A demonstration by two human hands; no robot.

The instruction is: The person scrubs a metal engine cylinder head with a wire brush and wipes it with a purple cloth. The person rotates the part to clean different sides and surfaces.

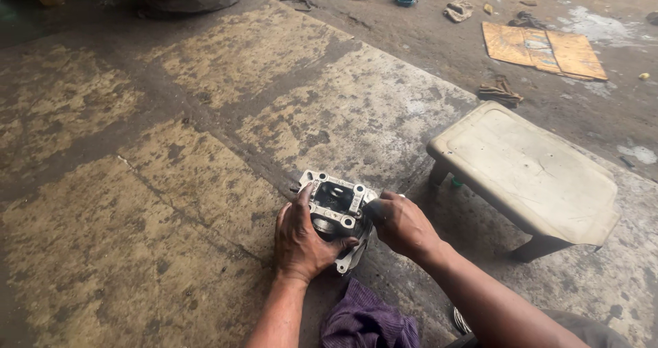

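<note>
On the stained concrete floor (171, 183), just left of a low stool (528, 170), both hands clamp the metal housing (336, 207): left hand (301, 242), right hand (404, 224). It is best kept level and steady.

The engine casing (336, 207) is bare cast metal, pale grey and matt, with duller dark grime in its hollow and a few brighter machined faces along the rim. Both hands grip it, the left hand (299, 242) and the right hand (403, 226). The floor (171, 183) is rough concrete, blotched with yellowish worn patches and dark, oily stains, matt throughout. Towards its right edge stands a low stool (528, 170) with a smooth, dull, off-white top, scuffed and dirty. Near the floor's far right corner lies a flat sheet of brown cardboard (545, 50), papery and creased. A purple cloth (370, 320), soft and ribbed, lies at the near edge.
</note>
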